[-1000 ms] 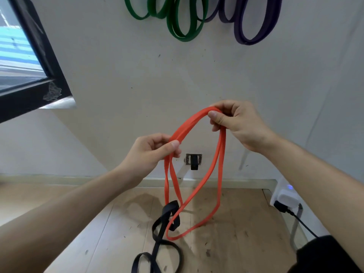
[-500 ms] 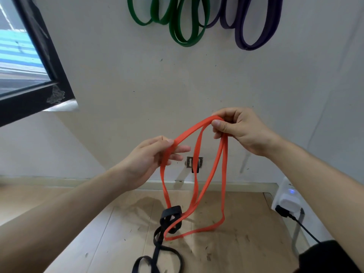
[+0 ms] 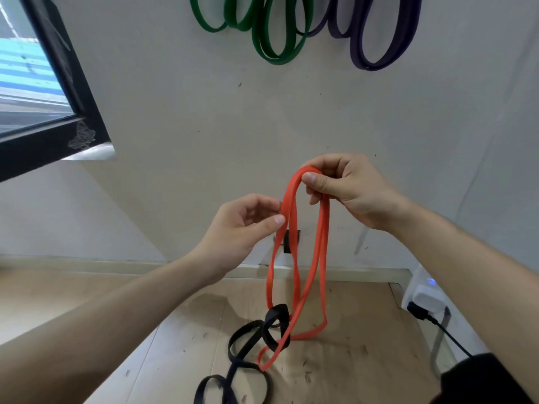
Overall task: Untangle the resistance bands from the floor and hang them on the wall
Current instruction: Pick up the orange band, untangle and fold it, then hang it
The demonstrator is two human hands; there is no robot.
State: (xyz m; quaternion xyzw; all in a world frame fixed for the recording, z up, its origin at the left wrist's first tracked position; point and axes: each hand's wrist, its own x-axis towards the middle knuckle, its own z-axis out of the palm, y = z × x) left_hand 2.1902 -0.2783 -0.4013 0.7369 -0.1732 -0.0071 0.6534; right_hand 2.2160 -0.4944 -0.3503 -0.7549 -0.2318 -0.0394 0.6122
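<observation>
A flat, thin orange band [image 3: 322, 258] is held up in front of the wall [image 3: 204, 141], folded into several long hanging strands. Its top bend is pinched by the right hand [image 3: 350, 191] between thumb and fingers; one left strand, a little lower, is pinched by the left hand [image 3: 242, 228]. The lowest loops reach the wooden floor [image 3: 350, 360], where they are threaded through a black band [image 3: 277, 309] lying in coils. Far up the wall, green bands [image 3: 274, 53] and, to their right, purple bands [image 3: 376, 62] are hung. A white plug [image 3: 423, 298] is seen at right.
</observation>
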